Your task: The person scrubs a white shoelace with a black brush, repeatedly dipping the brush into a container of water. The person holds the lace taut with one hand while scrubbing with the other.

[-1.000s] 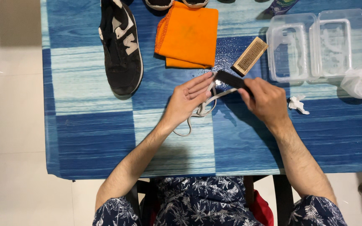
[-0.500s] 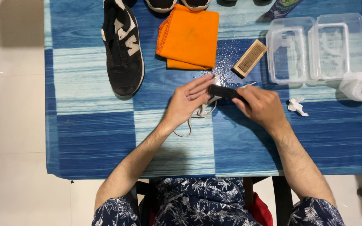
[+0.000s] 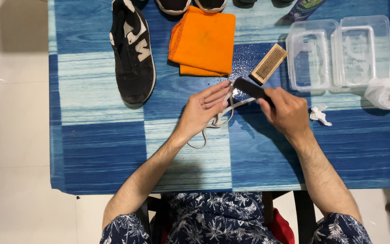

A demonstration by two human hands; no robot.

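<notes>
My left hand (image 3: 201,110) presses a pale shoelace (image 3: 213,124) flat against the blue checked tablecloth (image 3: 104,149), fingers stretched toward the lace's upper end. My right hand (image 3: 287,110) grips a small black brush (image 3: 248,88), whose head sits on the lace just beyond my left fingertips. Loops of the lace trail under and below my left palm. Wet specks glisten on the cloth around the brush.
A black sneaker (image 3: 132,52) lies at the upper left, a folded orange cloth (image 3: 202,40) beside it. A wooden brush (image 3: 268,64) rests above my hands. Two clear plastic containers (image 3: 339,52) and crumpled white tissue (image 3: 384,92) sit at right; a small white scrap (image 3: 319,114) lies near my right hand.
My right hand has slid the black brush slightly left and back along the lace. My left hand stays pressed on the lace.
</notes>
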